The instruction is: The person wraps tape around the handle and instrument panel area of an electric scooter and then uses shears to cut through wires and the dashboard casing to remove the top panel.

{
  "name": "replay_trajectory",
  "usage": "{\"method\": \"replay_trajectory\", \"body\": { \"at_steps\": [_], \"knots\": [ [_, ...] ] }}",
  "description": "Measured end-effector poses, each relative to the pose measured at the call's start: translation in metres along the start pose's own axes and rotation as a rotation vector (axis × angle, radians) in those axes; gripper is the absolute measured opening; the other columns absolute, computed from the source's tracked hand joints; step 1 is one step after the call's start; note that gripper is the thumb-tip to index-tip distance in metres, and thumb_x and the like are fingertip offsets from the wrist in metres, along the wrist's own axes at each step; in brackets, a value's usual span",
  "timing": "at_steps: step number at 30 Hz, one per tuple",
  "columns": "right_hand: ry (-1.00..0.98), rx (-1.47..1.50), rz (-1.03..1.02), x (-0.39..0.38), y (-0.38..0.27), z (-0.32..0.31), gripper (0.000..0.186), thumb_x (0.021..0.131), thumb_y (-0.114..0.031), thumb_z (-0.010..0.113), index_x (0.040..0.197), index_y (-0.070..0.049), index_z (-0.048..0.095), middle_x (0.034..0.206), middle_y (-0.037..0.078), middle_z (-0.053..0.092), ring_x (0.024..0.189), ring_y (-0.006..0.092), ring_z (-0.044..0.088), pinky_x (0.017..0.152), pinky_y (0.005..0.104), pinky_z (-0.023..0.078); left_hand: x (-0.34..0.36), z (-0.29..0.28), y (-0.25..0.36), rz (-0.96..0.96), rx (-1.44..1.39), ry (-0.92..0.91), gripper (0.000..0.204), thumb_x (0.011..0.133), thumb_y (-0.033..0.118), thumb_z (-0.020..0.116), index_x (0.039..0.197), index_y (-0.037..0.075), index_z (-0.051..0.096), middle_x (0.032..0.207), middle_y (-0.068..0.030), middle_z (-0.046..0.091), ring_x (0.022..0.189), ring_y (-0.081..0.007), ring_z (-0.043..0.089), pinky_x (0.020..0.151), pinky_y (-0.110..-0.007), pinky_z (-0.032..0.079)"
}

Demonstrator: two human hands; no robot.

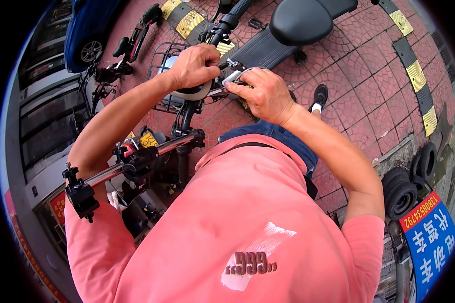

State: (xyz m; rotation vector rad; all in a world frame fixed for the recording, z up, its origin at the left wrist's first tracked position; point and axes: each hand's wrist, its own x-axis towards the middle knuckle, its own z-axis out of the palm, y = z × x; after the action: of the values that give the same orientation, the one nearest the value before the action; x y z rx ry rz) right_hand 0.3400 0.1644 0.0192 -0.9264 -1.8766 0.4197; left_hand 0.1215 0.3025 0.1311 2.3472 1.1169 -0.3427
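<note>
Your left hand (pixel 197 65) curls nearly closed, its hold hidden; your right hand (pixel 262 92) pinches a pale part (pixel 232 78) over the middle of the bike's handlebar (pixel 222 31). Beyond, a black wire basket (pixel 158 53) stands partly behind your left forearm (pixel 136 105).

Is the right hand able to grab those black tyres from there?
Probably not: the right hand seems busy holding a silver part, and the black tyres look well off to the right, out of reach.
</note>
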Motion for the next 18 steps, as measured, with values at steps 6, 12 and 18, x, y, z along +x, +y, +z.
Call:
{"method": "replay_trajectory", "body": {
  "at_steps": [6, 12, 18],
  "knots": [
    [0.043, -0.103, -0.073, 0.005, -0.013, -0.007, 0.034, 0.088, -0.013, 0.075, 0.121, -0.016, 0.084, 0.101, 0.006, 0.07, 0.093, 0.0276, 0.069, 0.082, 0.0422, 0.059, 0.0, 0.002, -0.005, 0.017, -0.007, 0.01, 0.028, 0.082, 0.028, 0.072, 0.08, 0.002, 0.061, 0.086, -0.0149, 0.065, 0.091, -0.04, 0.068, 0.082, -0.051, 0.053],
    [-0.018, -0.063, 0.013, 0.006, -0.014, 0.0, 0.033, 0.087, -0.016, 0.075, 0.119, -0.016, 0.083, 0.101, 0.006, 0.067, 0.1, 0.0279, 0.068, 0.09, 0.0437, 0.059, 0.003, 0.0, -0.01, 0.041, -0.024, 0.015, 0.028, 0.083, 0.027, 0.073, 0.08, 0.002, 0.061, 0.086, -0.015, 0.064, 0.088, -0.0399, 0.067, 0.079, -0.05, 0.052],
    [0.035, -0.064, -0.044, 0.01, -0.011, 0.002, 0.034, 0.084, -0.013, 0.076, 0.117, -0.017, 0.084, 0.102, 0.006, 0.069, 0.101, 0.0292, 0.07, 0.093, 0.0432, 0.059, 0.004, 0.002, -0.009, 0.012, -0.03, 0.004, 0.029, 0.083, 0.029, 0.072, 0.08, 0.002, 0.062, 0.085, -0.0159, 0.065, 0.087, -0.0408, 0.067, 0.079, -0.051, 0.052]
  ]
}}
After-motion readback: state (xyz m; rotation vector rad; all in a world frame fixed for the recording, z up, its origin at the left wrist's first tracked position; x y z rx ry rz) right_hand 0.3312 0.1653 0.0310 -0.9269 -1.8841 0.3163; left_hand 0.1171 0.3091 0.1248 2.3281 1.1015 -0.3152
